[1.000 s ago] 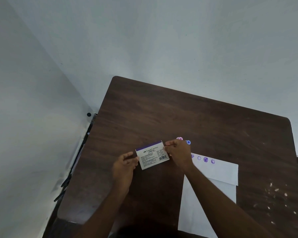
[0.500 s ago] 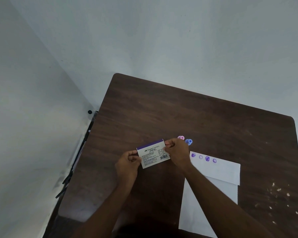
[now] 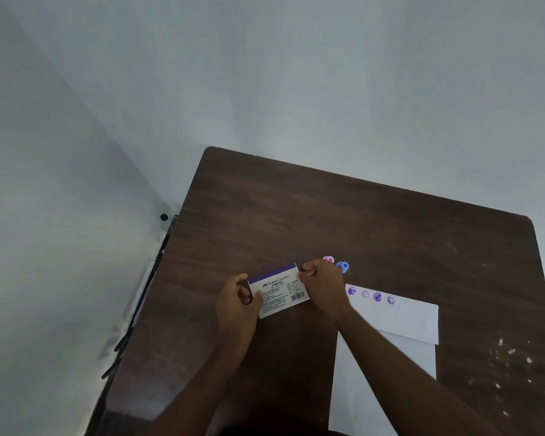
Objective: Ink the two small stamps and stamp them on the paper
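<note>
Head view | both hands now pinch the white purple-striped stamp pad box [image 3: 279, 290]: left hand [image 3: 238, 305] newly closed on its left end, right hand [image 3: 324, 286] on its right | pink [image 3: 328, 259] and blue small plastic stamps [image 3: 342, 266] idle just beyond right hand | white paper [image 3: 400, 316] right of box, four purple prints | judged: closing up.

Plain room of unclear kind, bare pale walls [image 3: 296, 73], worn dark wooden table [image 3: 328, 221] in a corner

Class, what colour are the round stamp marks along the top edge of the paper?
Purple, four stamp marks in a row on the white paper; head view.
</note>
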The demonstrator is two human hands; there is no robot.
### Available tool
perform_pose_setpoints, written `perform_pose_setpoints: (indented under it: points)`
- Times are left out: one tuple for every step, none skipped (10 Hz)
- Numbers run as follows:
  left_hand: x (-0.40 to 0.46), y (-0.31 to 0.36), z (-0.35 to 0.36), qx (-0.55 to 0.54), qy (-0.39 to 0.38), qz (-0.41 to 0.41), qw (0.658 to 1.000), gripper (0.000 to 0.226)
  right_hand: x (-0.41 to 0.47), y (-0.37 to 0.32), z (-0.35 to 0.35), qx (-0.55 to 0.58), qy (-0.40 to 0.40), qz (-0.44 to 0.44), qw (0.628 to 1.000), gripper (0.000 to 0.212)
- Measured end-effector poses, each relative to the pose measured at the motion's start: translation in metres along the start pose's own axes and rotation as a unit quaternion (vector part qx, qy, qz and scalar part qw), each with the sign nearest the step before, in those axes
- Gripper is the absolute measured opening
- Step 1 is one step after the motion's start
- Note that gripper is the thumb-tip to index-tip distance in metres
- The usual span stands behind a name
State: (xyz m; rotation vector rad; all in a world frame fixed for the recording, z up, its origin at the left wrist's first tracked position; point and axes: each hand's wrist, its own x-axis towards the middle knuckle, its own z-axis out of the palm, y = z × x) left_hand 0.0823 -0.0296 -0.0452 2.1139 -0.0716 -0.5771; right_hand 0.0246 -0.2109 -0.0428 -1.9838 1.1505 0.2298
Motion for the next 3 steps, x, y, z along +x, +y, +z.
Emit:
perform_pose_setpoints:
  points:
    - [0.002, 0.012, -0.001, 0.03, -0.012, 0.068, 0.997, 0.034, -0.008, -0.006, -0.013, -0.028, 0.067, -0.069, 0.995, 0.019]
    - [0.007, 0.036, -0.002, 0.1, -0.02, 0.158, 0.982, 0.038, -0.013, -0.011, -0.037, -0.054, 0.115, -0.134, 0.983, 0.023]
    - [0.021, 0.082, -0.007, 0.175, -0.014, 0.319, 0.931, 0.043, -0.006, -0.021, -0.07, -0.081, 0.191, -0.221, 0.953, 0.031]
